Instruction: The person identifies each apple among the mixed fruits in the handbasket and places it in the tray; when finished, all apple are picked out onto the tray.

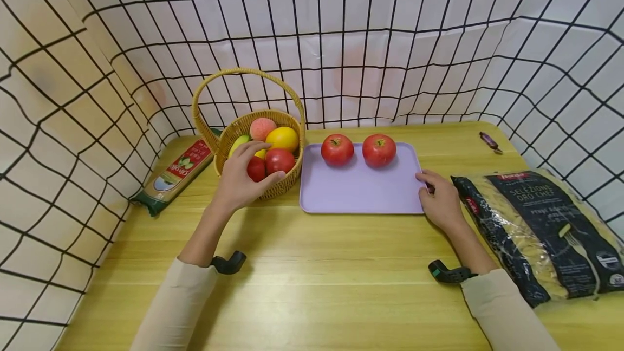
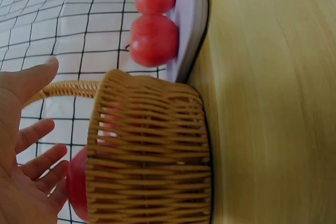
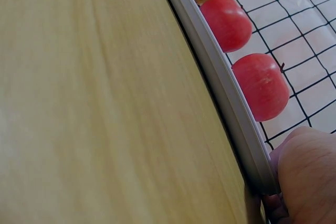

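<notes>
My left hand reaches over the front left of a wicker basket, thumb and fingers spread apart around a round red fruit. In the left wrist view its fingers come right at a red fruit above the basket rim. Also in the basket are another red fruit, a yellow lemon, a peach and a green fruit partly hidden. My right hand pinches the right edge of a lilac tray. Two tomatoes sit along the tray's back.
Left of the basket lies a red and green pasta packet. A large bag of penne lies to the right, beside my right forearm. A small dark wrapped item is at the back right. Grid-patterned cloth walls the wooden table.
</notes>
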`<state>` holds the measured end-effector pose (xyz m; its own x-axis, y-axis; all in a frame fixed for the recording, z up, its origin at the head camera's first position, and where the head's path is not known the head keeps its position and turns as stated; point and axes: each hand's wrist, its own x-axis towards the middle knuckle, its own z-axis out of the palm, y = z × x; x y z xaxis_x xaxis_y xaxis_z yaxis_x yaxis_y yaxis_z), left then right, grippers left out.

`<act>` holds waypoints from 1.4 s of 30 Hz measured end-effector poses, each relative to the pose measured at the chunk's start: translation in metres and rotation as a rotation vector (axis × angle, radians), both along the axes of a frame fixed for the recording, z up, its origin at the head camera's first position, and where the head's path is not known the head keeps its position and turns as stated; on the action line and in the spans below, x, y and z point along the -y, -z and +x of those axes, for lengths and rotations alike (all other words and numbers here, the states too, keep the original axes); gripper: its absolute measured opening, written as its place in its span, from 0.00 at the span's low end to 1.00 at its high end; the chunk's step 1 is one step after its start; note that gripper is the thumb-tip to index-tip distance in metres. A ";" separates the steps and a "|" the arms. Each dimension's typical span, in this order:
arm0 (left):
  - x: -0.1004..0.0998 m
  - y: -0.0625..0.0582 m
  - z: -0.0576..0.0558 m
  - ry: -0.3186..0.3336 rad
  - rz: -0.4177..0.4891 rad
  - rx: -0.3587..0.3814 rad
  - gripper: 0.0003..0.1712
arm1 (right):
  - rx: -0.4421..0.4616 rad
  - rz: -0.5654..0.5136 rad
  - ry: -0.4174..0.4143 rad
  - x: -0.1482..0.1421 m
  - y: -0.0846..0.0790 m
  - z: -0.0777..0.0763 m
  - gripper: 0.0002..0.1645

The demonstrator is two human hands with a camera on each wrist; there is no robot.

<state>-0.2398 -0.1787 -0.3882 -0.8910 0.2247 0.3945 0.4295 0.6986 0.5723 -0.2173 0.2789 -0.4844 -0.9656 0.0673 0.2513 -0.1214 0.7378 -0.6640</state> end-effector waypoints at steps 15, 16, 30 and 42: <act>0.020 0.004 -0.002 -0.046 -0.021 0.103 0.40 | 0.017 0.000 0.010 0.000 -0.001 0.000 0.25; 0.022 0.005 -0.003 -0.044 -0.018 0.108 0.39 | 0.020 0.000 0.009 0.000 -0.001 0.000 0.25; 0.034 -0.004 -0.012 -0.016 -0.181 0.215 0.39 | 0.026 -0.016 0.003 0.000 -0.003 -0.001 0.25; 0.033 -0.008 -0.019 0.002 -0.291 0.301 0.40 | 0.028 -0.010 0.001 0.000 -0.002 -0.001 0.25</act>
<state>-0.2591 -0.2113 -0.3798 -0.9565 0.2897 0.0360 0.2741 0.8490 0.4517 -0.2184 0.2793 -0.4825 -0.9720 0.0707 0.2240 -0.1022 0.7312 -0.6744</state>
